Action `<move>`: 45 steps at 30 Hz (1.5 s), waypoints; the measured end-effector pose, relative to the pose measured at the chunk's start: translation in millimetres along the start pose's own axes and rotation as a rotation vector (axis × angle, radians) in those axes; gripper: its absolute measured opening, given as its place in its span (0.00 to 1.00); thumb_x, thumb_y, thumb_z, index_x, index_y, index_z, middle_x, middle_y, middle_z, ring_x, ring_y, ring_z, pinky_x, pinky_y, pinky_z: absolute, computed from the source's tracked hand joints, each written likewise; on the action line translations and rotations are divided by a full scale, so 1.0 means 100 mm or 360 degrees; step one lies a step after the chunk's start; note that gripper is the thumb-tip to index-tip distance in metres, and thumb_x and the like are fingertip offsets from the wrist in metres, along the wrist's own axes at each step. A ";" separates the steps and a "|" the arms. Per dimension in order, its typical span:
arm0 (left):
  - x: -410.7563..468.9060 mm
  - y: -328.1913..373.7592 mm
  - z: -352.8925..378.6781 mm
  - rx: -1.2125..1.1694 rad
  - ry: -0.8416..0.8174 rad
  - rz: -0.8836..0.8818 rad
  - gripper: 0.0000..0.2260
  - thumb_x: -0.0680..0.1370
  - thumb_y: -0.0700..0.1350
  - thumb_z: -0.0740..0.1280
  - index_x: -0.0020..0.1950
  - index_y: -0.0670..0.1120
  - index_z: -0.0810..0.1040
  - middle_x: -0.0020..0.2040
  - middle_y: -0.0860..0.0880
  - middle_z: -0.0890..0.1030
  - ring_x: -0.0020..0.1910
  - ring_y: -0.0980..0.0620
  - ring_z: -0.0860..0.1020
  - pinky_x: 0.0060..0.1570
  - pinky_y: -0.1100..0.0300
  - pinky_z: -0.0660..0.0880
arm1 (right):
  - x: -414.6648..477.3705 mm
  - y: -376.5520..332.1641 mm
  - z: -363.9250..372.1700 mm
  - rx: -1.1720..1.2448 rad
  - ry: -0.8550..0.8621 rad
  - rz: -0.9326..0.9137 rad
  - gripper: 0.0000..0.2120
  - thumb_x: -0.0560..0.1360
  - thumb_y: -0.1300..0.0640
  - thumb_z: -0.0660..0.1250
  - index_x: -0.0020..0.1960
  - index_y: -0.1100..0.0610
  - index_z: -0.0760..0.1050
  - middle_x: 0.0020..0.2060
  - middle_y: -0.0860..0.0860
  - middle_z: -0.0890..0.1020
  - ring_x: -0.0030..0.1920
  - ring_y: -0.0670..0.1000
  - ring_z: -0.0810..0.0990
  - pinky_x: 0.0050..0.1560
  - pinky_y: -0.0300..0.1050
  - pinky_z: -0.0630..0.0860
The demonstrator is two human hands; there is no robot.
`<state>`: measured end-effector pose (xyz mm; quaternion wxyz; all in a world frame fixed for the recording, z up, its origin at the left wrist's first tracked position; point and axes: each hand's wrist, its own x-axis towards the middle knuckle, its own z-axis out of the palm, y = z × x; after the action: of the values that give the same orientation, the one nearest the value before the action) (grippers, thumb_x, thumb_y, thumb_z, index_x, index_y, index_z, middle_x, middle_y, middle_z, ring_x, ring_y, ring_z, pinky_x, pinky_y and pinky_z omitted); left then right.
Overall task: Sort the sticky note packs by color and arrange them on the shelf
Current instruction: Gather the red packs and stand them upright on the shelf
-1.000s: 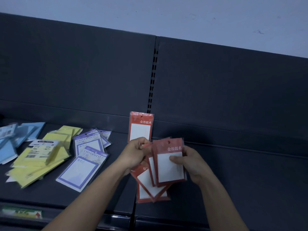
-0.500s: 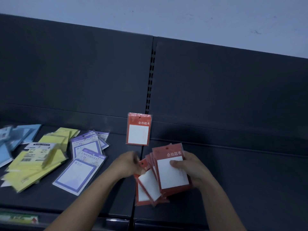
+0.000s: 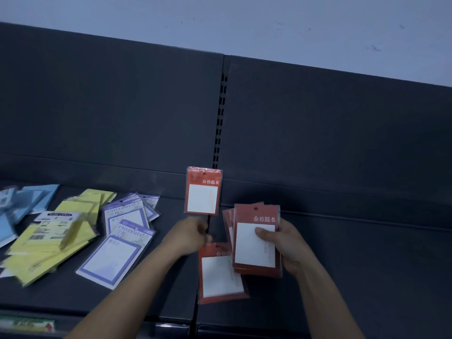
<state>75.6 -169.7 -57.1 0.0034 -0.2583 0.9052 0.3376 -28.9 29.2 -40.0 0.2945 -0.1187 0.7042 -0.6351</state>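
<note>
My right hand (image 3: 286,245) grips a squared-up stack of red sticky note packs (image 3: 254,243), thumb on the white window of the front pack. My left hand (image 3: 188,237) is blurred, its fingers pinched at the top corner of a single red pack (image 3: 221,275) that sits lower, partly under the stack. Another red pack (image 3: 203,190) stands upright against the back panel at the seam between the two shelf boards. To the left lie purple-bordered packs (image 3: 117,248), yellow packs (image 3: 49,248) and blue packs (image 3: 27,199) on the dark shelf (image 3: 367,277).
The dark back panel (image 3: 318,130) rises behind the shelf, with a slotted upright (image 3: 220,123) at the centre seam. A price strip label (image 3: 27,325) runs along the front edge at lower left. The pale wall shows above.
The fanned red packs have split: my right hand gathered most into a neat stack and moved right, while my left hand drew one pack down and away from it.
</note>
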 end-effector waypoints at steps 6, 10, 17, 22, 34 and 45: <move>0.03 0.01 0.08 0.0699 -0.0224 -0.0095 0.26 0.64 0.60 0.75 0.56 0.49 0.77 0.54 0.51 0.77 0.56 0.50 0.74 0.57 0.51 0.72 | 0.02 -0.01 0.00 -0.0029 -0.0016 0.0009 0.09 0.75 0.65 0.68 0.54 0.57 0.77 0.50 0.56 0.84 0.50 0.56 0.83 0.50 0.55 0.80; 0.05 -0.04 0.04 0.0189 -0.0340 -0.0181 0.18 0.67 0.51 0.77 0.52 0.45 0.79 0.49 0.48 0.82 0.48 0.51 0.79 0.50 0.56 0.76 | 0.02 -0.02 0.02 -0.0012 -0.0086 0.0003 0.11 0.75 0.66 0.68 0.56 0.57 0.77 0.50 0.56 0.84 0.51 0.56 0.83 0.52 0.55 0.80; -0.01 0.12 -0.10 -0.1352 0.0109 -0.0083 0.06 0.78 0.35 0.66 0.41 0.41 0.75 0.37 0.45 0.81 0.32 0.53 0.79 0.28 0.64 0.76 | 0.07 0.01 0.14 0.0006 -0.0221 -0.0050 0.15 0.74 0.65 0.69 0.59 0.56 0.76 0.52 0.54 0.84 0.53 0.56 0.82 0.54 0.55 0.79; -0.02 0.16 -0.12 -0.1702 0.0192 0.0016 0.11 0.81 0.45 0.61 0.44 0.41 0.79 0.45 0.40 0.83 0.41 0.47 0.80 0.44 0.58 0.78 | 0.10 0.09 0.27 0.0145 -0.0158 -0.0146 0.19 0.74 0.64 0.69 0.62 0.51 0.73 0.55 0.54 0.82 0.54 0.55 0.81 0.50 0.54 0.81; -0.03 -0.01 0.14 -0.1259 0.0243 0.0399 0.27 0.71 0.33 0.73 0.63 0.53 0.69 0.53 0.52 0.81 0.53 0.58 0.80 0.55 0.61 0.76 | 0.20 0.30 0.53 -0.0007 -0.0102 -0.0463 0.25 0.74 0.66 0.69 0.67 0.49 0.70 0.55 0.49 0.83 0.55 0.48 0.82 0.56 0.45 0.79; 0.05 -0.18 0.25 -0.0550 0.0300 0.0449 0.24 0.75 0.40 0.70 0.65 0.58 0.67 0.59 0.60 0.75 0.60 0.60 0.73 0.57 0.65 0.69 | 0.32 0.42 0.56 -0.0733 -0.0055 -0.0464 0.26 0.76 0.65 0.66 0.65 0.43 0.62 0.60 0.44 0.75 0.61 0.42 0.74 0.54 0.29 0.69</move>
<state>75.4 -168.0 -88.6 -0.1726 -0.1563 0.8574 0.4589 -13.7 -27.2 -89.7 0.1772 -0.2935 0.8005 -0.4916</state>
